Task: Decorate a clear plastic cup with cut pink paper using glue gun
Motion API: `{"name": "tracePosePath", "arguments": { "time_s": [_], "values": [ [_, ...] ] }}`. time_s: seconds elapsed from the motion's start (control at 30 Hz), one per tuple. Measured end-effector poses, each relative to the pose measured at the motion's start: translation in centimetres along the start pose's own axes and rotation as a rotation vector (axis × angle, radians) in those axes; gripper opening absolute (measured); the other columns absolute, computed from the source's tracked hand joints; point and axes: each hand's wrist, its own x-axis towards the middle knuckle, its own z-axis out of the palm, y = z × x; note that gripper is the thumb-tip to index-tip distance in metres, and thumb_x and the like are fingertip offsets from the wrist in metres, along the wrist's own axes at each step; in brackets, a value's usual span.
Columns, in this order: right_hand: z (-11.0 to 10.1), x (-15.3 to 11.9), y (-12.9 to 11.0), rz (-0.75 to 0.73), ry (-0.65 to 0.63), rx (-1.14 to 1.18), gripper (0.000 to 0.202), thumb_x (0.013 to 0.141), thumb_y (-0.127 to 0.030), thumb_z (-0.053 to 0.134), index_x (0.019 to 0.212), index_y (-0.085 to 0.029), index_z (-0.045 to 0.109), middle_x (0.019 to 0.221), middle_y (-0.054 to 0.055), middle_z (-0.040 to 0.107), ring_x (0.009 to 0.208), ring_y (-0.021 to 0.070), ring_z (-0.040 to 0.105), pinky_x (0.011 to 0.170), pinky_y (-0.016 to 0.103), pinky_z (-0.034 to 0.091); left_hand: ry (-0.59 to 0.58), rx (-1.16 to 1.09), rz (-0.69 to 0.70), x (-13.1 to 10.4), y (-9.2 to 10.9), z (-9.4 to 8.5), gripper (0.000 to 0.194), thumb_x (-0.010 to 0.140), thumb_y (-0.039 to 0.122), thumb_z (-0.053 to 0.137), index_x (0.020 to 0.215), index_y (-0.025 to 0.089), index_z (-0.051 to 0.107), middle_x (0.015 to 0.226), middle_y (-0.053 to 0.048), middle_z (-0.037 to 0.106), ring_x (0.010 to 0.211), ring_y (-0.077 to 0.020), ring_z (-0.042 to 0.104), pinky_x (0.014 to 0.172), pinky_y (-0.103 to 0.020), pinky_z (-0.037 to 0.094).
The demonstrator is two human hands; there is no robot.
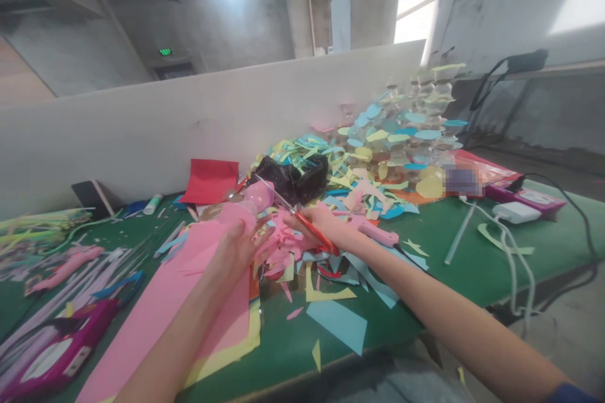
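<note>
1. Green covers the table (283,356), which runs from the left edge of the frame to the right, with loose scraps scattered over its centre.
2. Pink sheets (142,321) lie lower left of centre, under the left forearm; keeping that stack flat and clear of the blades would guard against stray cuts.
3. Clear cups (432,89) are piled at upper right, with blue and yellow paper discs (428,134) lying between them; I see no filling in them that I can make out.
4. Black plastic, apparently a bag (283,177), sits crumpled at the centre; green and yellow strips (302,151) heap behind it, and whether any lie inside I cannot tell.
5. Left hand (234,242), left of centre: its fingers spread fairly wide beside the pink work, and whether thumb and fingers pinch anything is unclear.
6. Right hand (324,223), right of centre: its fingers are wrapped round the handles of red-handled scissors (312,230), blades angled up and left. Cutting seems the step in hand; turning the work into the blades, rather than twisting the wrist, should keep the edge smooth.
7. Pink rounded piece (259,195), mid-frame, is near the blades; a firm hold at its rim, fingertips behind the cutting line, would serve best.
</note>
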Motion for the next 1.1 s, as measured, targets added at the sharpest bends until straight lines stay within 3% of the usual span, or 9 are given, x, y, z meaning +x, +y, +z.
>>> {"name": "tracePosePath", "arguments": {
  "time_s": [0.13,0.23,0.4,0.53,0.7,1.1],
  "values": [
    [-0.3,-0.2,-0.1,0.016,0.009,-0.011,0.057,0.083,-0.074,0.048,0.064,-0.019,0.05,0.06,-0.003,0.049,0.057,0.0131,0.045,0.055,0.025,0.03,-0.021,-0.045,0.024,0.5,-0.3,-0.8,0.051,0.055,0.055,0.086,0.09,0.024,0.066,0.114,-0.006,0.069,0.119,-0.032,0.06,0.105,-0.05,0.046],
    [-0.6,-0.4,-0.2,0.008,-0.036,-0.007,0.058,0.082,-0.075,0.049,0.066,-0.02,0.047,0.063,-0.003,0.049,0.058,0.0127,0.044,0.054,0.025,0.03,-0.021,-0.057,0.009,0.7,-0.4,-1.2,0.049,0.059,0.057,0.083,0.092,0.025,0.065,0.114,-0.006,0.069,0.119,-0.0328,0.06,0.106,-0.055,0.043],
    [-0.9,-0.4,-0.1,-0.038,-0.056,0.012,0.055,0.08,-0.075,0.053,0.074,-0.02,0.045,0.072,-0.001,0.053,0.063,0.0139,0.046,0.058,0.026,0.034,-0.025,0.001,0.002,0.4,-0.1,-0.8,0.056,0.05,0.056,0.088,0.088,0.021,0.067,0.107,-0.007,0.069,0.115,-0.0346,0.062,0.109,-0.055,0.041],
    [-0.8,0.1,0.3,-0.039,-0.022,-0.019,0.057,0.082,-0.075,0.048,0.066,-0.02,0.045,0.067,-0.002,0.049,0.061,0.0134,0.042,0.056,0.026,0.03,0.007,0.025,0.016,0.0,0.2,-0.3,0.053,0.047,0.052,0.09,0.081,0.019,0.065,0.1,-0.007,0.07,0.106,-0.0326,0.065,0.105,-0.052,0.046],
    [-0.8,0.3,0.6,0.005,-0.015,-0.017,0.059,0.079,-0.075,0.05,0.057,-0.021,0.044,0.056,-0.005,0.04,0.053,0.011,0.035,0.052,0.026,0.023,0.06,-0.044,0.06,0.0,0.4,0.0,0.035,0.062,0.043,0.082,0.077,0.02,0.06,0.092,-0.005,0.07,0.095,-0.0273,0.069,0.097,-0.048,0.053],
    [-0.8,0.0,0.5,-0.055,-0.094,0.064,0.057,0.081,-0.075,0.052,0.068,-0.02,0.045,0.066,-0.002,0.05,0.06,0.0124,0.042,0.056,0.025,0.033,0.212,-0.077,0.035,-0.9,1.3,1.6,0.01,0.079,0.028,0.062,0.083,0.02,0.058,0.103,-0.009,0.072,0.097,-0.0249,0.071,0.102,-0.043,0.051]
  ]
}}
